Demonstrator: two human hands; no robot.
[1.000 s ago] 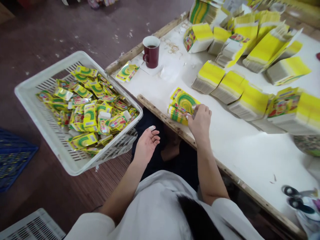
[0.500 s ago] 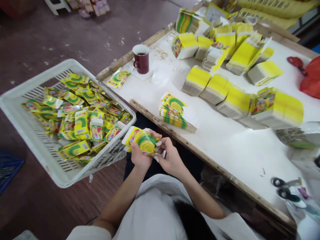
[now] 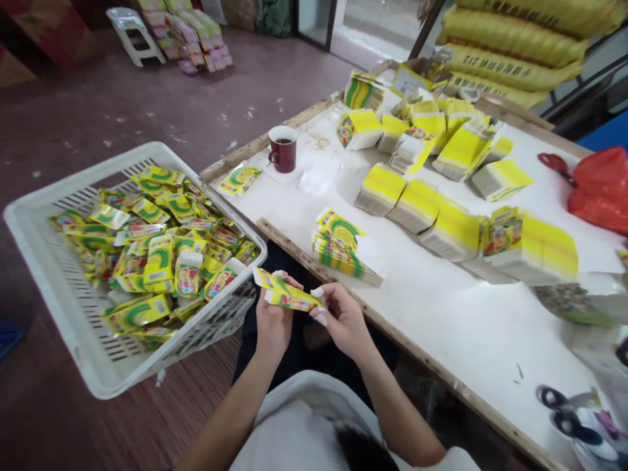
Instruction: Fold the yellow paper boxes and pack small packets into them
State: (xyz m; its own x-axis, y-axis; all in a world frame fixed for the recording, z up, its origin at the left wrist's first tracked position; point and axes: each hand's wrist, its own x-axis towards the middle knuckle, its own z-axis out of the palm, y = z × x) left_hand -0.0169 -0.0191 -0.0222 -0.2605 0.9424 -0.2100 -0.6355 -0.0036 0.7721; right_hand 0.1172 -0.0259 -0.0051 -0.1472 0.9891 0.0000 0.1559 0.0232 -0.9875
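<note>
A flat yellow-and-green printed carton (image 3: 287, 296) is held over my lap between both hands. My left hand (image 3: 273, 322) grips its left end with fingers curled round it. My right hand (image 3: 342, 319) pinches its right end. Just beyond them, at the table's near edge, lies a small stack of the same flat cartons (image 3: 339, 247). To the left, a white plastic basket (image 3: 59, 294) holds several folded yellow-green cartons (image 3: 161, 252).
The white table (image 3: 441, 307) carries several bundles of yellow flat cartons (image 3: 432, 209), a maroon mug (image 3: 283, 148), a red plastic bag (image 3: 601, 186) and scissors (image 3: 569, 409) at the near right. Yellow sacks (image 3: 515, 39) lie behind. A white stool (image 3: 132, 29) stands on the floor.
One second ago my right hand was at the stack on the table and my left hand was empty. Now both hands hold one carton over my lap, tilted flatter than half a second ago.
</note>
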